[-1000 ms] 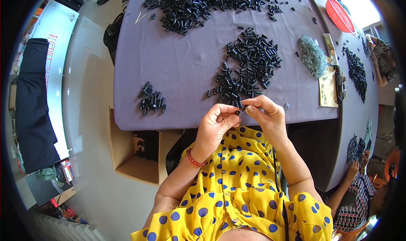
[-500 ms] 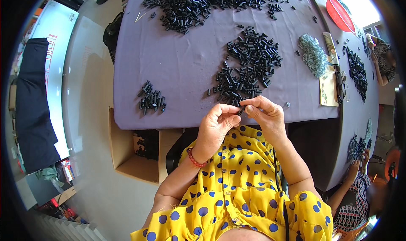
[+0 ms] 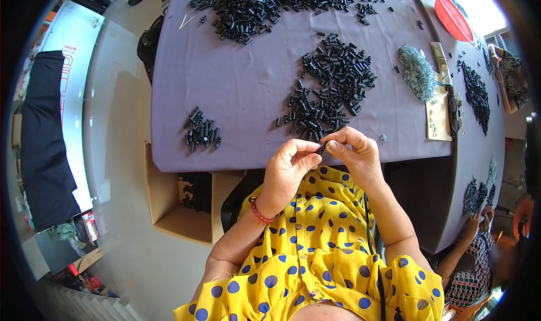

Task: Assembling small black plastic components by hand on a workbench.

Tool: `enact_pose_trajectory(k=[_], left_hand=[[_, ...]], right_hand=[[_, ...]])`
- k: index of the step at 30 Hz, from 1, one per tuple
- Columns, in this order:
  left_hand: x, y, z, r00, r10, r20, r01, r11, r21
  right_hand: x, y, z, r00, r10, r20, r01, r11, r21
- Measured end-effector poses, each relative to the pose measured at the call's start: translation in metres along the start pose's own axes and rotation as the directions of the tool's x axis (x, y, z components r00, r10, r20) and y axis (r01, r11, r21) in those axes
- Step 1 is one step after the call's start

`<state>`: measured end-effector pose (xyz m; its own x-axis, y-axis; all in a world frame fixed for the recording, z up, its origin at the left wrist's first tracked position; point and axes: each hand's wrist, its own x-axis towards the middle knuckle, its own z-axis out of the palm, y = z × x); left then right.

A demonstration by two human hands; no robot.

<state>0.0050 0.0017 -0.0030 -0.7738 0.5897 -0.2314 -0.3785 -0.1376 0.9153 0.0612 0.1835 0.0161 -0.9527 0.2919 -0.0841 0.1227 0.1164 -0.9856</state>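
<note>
At the near edge of the cloth-covered table [image 3: 236, 96], my left hand [image 3: 294, 162] and my right hand [image 3: 356, 153] meet fingertip to fingertip. Between them they pinch a small black cylindrical part [image 3: 322, 148], mostly covered by the fingers. Just beyond my fingertips lies a pile of similar black parts [image 3: 335, 84]. A smaller cluster of black parts [image 3: 202, 130] sits to the left, near the table's corner. My left wrist wears a red bead bracelet [image 3: 260, 210].
A large black heap [image 3: 248, 8] covers the far side. To the right are a mound of clear small pieces [image 3: 417, 73], eyeglasses [image 3: 454, 115] and a red basket [image 3: 453, 18]. An open cardboard box [image 3: 180, 222] stands below the table. Two other people work at the right.
Both hands stay in nearly the same place. The small black part between the fingertips has shifted slightly and shows a bit more.
</note>
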Motion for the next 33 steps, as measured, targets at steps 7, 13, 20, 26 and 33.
enact_pose_trajectory(k=[7,13,20,26,33], left_hand=[[-0.002,0.003,0.000,1.000,0.004,-0.008,-0.003,1.000,0.028],[-0.002,0.003,-0.001,1.000,-0.011,-0.003,0.011,1.000,0.012],[-0.002,0.008,-0.002,0.998,-0.060,0.021,0.061,0.998,-0.020],[0.000,0.009,0.002,0.987,-0.163,0.010,0.160,0.953,-0.257],[0.002,0.012,-0.004,0.960,-0.270,0.077,0.280,0.898,-0.340]], right_hand=[[0.002,-0.004,-0.004,0.989,-0.138,0.048,0.146,0.952,-0.269],[0.004,-0.014,-0.008,0.943,-0.297,0.148,0.331,0.813,-0.480],[0.002,-0.013,-0.005,0.847,-0.493,0.201,0.507,0.634,-0.584],[-0.003,-0.015,-0.001,0.862,-0.466,0.200,0.494,0.686,-0.534],[-0.009,-0.012,0.004,0.824,-0.505,0.257,0.520,0.491,-0.699]])
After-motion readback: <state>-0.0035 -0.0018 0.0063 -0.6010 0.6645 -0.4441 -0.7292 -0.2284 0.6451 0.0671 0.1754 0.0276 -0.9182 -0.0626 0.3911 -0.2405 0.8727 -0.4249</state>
